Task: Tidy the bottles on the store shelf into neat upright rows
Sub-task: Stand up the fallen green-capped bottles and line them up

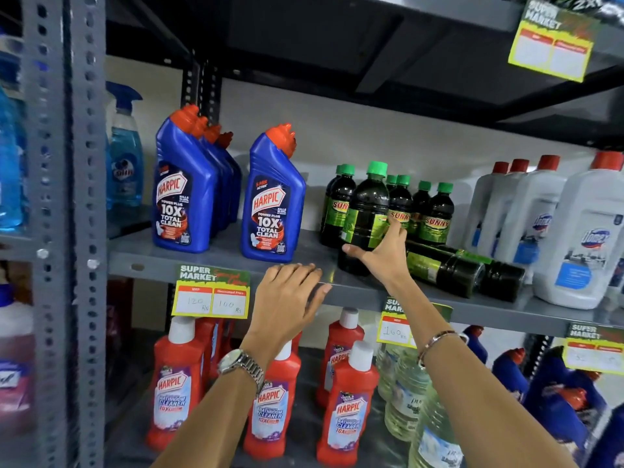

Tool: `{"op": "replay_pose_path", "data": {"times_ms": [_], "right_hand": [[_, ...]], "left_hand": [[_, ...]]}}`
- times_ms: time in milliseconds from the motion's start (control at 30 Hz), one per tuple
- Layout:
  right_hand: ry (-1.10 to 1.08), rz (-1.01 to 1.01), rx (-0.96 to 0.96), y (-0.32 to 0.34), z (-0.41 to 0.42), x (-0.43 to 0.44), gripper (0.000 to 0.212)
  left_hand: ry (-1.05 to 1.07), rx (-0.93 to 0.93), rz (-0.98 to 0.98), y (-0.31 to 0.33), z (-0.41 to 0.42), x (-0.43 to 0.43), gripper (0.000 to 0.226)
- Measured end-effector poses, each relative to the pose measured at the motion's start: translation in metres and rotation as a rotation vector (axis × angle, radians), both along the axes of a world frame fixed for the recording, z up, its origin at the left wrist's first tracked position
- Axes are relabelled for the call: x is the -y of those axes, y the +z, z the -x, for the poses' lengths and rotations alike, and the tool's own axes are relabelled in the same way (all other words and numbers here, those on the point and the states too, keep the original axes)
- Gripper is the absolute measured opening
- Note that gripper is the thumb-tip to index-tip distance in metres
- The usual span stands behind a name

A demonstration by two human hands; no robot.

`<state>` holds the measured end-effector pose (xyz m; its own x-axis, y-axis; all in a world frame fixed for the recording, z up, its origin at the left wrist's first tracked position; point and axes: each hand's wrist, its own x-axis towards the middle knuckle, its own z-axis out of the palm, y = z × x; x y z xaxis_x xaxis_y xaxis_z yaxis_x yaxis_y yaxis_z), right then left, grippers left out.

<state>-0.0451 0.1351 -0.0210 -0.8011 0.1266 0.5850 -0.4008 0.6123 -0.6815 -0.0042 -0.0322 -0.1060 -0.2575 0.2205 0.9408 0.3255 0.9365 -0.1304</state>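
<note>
On the grey middle shelf, several dark green-capped Sunny bottles stand upright in a cluster. My right hand is wrapped around the front one, a larger dark bottle, which stands upright near the shelf's front edge. Two more dark bottles lie on their sides just right of that hand. My left hand rests flat on the shelf's front lip, fingers spread, holding nothing. Blue Harpic bottles stand upright to the left, one in front and a row behind each other.
White bottles with red caps stand at the right of the same shelf. Red Harpic bathroom cleaner bottles and clear bottles fill the shelf below. Price tags hang from the shelf edges. A perforated grey upright stands at the left.
</note>
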Motion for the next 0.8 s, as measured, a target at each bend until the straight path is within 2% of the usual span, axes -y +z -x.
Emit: {"op": "replay_pose_path", "data": {"times_ms": [100,167,267,333,400,533,667,733,800], "right_hand": [[-0.007,-0.045,0.023,0.002,-0.003,-0.003,0.107],[0.041,0.106,-0.047,0.015,-0.007,-0.005,0.099],[0.257,0.399,-0.062,0.049,-0.009,-0.006,0.072],[0.329,0.319,0.016,0.065,-0.007,-0.006,0.061],[0.295,0.192,0.043,0.070,-0.003,-0.007,0.057],[0.220,0.223,-0.008,0.071,-0.001,-0.009,0.052],[0.076,0.108,-0.115,0.066,0.000,-0.009,0.072],[0.143,0.184,-0.068,0.067,0.001,-0.009,0.073],[0.264,0.316,0.020,0.072,0.001,-0.008,0.063]], "left_hand": [[0.014,-0.023,0.018,-0.001,0.001,0.001,0.034],[-0.001,-0.032,0.009,-0.001,0.001,0.001,0.034],[-0.030,-0.025,-0.017,-0.001,0.000,0.000,0.035],[-0.028,-0.016,-0.020,-0.001,0.000,0.001,0.036],[-0.022,-0.011,-0.019,-0.001,-0.001,0.001,0.037],[-0.038,-0.014,-0.024,0.000,-0.002,0.001,0.036],[-0.045,-0.025,-0.032,-0.001,-0.002,0.001,0.036],[-0.044,-0.023,-0.036,-0.001,-0.002,0.001,0.036],[-0.045,-0.018,-0.042,-0.001,-0.002,0.001,0.036]]}}
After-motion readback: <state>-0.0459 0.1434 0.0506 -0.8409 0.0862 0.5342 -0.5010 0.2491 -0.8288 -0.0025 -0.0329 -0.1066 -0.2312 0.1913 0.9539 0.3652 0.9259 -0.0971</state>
